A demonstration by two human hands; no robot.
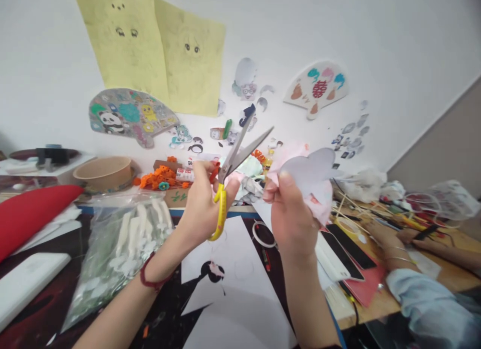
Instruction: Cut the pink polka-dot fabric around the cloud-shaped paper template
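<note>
My left hand (201, 208) is closed round the yellow handles of a pair of scissors (222, 208). The blades are spread apart and point up and to the right, with nothing between them. Between thumb and fingers, my right hand (295, 223) pinches a pale grey-white paper cutout (310, 169) with rounded lobes. Thin pink material (321, 203) shows behind and below the cutout; whether it is tissue or cloth I cannot tell. Under the hands lie white paper sheets (235, 309), one with a dark hole cut through it and a pink scrap there.
At left lie a clear bag (112, 253) of white and green pieces and a white box (28, 284); a round tan basin (103, 173) stands behind. A tape roll (264, 234) sits centrally. Another person's sleeved arm (417, 299) works at right, near phones (351, 246).
</note>
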